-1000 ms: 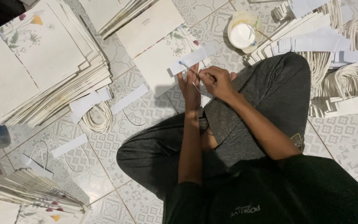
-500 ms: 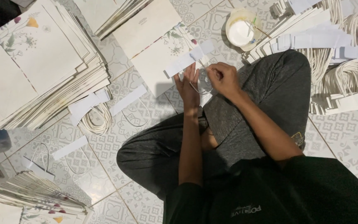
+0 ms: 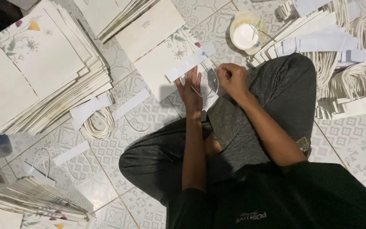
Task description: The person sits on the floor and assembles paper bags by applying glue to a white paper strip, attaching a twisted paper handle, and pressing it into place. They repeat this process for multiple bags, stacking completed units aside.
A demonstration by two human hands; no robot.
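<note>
I sit cross-legged on a patterned tile floor. My left hand point(image 3: 190, 90) is raised with fingers spread, and a white paper strip point(image 3: 190, 62) rests across its fingertips. My right hand point(image 3: 232, 79) pinches one end of a thin white cord loop point(image 3: 208, 87) that curves between the two hands. Just beyond the hands lies a flat white paper bag with a flower print point(image 3: 166, 63).
A big stack of flat floral bags point(image 3: 34, 72) lies at the left, another stack point(image 3: 34, 203) at the lower left. A glue cup point(image 3: 245, 34) stands ahead. Paper strips point(image 3: 318, 38) and cord bundles point(image 3: 356, 80) are piled at the right. Loose strips and a cord coil point(image 3: 100, 123) lie on the floor.
My left hand has opened its fingers wider under the strip. My right hand has pulled away to the right, drawing the cord into a loop.
</note>
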